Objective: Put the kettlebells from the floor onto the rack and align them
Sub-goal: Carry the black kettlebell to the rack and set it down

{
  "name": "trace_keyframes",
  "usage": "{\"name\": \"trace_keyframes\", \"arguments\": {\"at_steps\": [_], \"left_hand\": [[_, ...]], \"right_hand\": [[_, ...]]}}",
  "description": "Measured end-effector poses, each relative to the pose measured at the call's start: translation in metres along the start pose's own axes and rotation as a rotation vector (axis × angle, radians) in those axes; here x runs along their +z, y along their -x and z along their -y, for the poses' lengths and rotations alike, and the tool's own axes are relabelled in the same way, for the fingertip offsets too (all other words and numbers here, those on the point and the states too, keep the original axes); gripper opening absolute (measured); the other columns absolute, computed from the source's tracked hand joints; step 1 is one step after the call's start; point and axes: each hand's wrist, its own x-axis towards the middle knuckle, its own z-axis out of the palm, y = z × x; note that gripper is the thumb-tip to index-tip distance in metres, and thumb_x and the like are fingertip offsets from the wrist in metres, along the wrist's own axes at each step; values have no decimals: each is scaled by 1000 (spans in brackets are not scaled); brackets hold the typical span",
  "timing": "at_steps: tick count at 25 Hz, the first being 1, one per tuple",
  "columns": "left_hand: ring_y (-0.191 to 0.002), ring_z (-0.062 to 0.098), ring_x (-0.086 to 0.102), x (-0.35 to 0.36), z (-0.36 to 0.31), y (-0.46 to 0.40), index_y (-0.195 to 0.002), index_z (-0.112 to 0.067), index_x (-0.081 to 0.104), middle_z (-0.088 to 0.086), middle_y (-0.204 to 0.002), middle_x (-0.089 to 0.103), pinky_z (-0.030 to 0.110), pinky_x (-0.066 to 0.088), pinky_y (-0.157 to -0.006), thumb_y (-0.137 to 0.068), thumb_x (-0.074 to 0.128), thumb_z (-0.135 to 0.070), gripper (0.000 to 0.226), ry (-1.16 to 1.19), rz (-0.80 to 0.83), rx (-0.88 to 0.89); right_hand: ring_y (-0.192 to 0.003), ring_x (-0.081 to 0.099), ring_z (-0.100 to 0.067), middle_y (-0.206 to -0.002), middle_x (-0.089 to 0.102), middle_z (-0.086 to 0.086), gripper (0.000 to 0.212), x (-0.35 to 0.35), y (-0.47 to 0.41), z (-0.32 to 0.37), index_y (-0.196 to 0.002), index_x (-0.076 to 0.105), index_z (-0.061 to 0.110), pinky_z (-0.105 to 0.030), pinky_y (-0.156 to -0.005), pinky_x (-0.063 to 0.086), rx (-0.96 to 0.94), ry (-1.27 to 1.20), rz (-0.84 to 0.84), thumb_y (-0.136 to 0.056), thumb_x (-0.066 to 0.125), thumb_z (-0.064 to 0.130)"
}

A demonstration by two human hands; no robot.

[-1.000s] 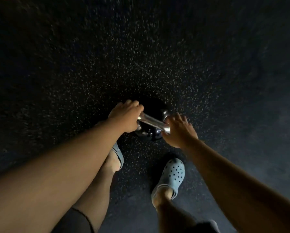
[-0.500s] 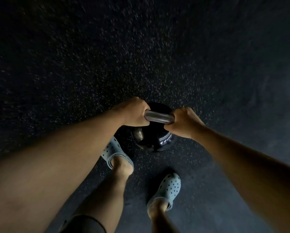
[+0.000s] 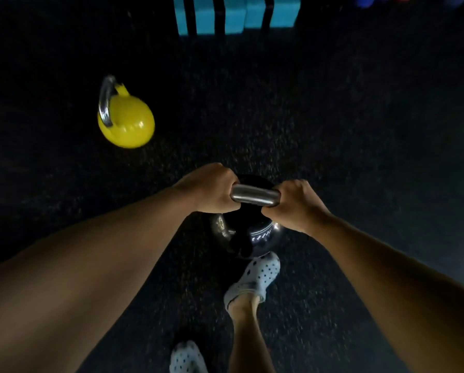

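**Op:** Yellow kettlebell logged first, far left: it lies tipped on the dark speckled floor, its steel handle pointing up-left, well apart from both hands.

**Obs:** And the black one?

**Op:** I read the black kettlebell at centre, hanging under its steel grip bar. Whether its base touches the floor I cannot tell. My left hand has its fingers wrapped tight round the bar's left end; my right hand is clamped the same way on the right end. Bare bar shows between the two fists.

**Obs:** Feet?

**Op:** One pale perforated clog just below the bell, a second clog at the bottom edge.

**Obs:** Background?

**Op:** Teal blocks with black stripes at top centre. Blurred coloured shapes top right, unidentified.
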Motion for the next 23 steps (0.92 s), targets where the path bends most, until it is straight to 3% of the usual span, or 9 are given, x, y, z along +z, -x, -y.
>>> {"name": "trace_keyframes", "arguments": {"at_steps": [4,8,11,14,19,23], "left_hand": [[-54,12,60,-113,32,-64,-62,-18,59,0,-59,65,26,42,-46,-69,68,-33,18,-87,-103,-56],[-57,15,60,-212,67,-114,-60,-22,55,-1,-61,63,25,40,-46,-71,67,-34,20,-98,-206,-121],[-62,16,63,-290,106,-165,-68,-23,61,-5,-61,60,24,41,-51,-73,67,-37,16,-118,-294,-115],[-71,19,67,-359,149,-213,-80,-21,68,0,-74,70,27,48,-59,-75,65,-40,20,-178,-350,-77],[-66,15,66,-465,219,-289,-86,-24,67,-5,-71,66,24,42,-54,-78,60,-41,20,-233,-440,-104],[-65,15,64,-537,255,-352,-84,-22,66,-5,-73,66,25,45,-55,-81,58,-37,16,-308,-487,-119]], "right_hand": [[-56,62,-16,-61,58,6,18,-84,-104,48,-60,52,26,-25,-48,45,-121,48,-29,-70,65,33],[-47,56,-15,-53,55,6,24,-160,-200,104,-56,48,25,-23,-44,39,-294,123,-87,-75,62,30],[-47,55,-19,-49,51,6,27,-211,-286,149,-53,46,24,-23,-46,37,-346,176,-182,-74,61,30],[-47,57,-19,-50,52,6,25,-249,-362,189,-54,46,24,-23,-46,39,-379,198,-224,-74,61,29],[-52,56,-12,-57,53,11,6,-306,-493,254,-75,61,24,-20,-47,38,-456,279,-301,-79,62,29],[-48,47,-12,-57,53,10,8,-342,-588,280,-78,65,20,-22,-51,44,-535,304,-483,-78,63,28]]}}
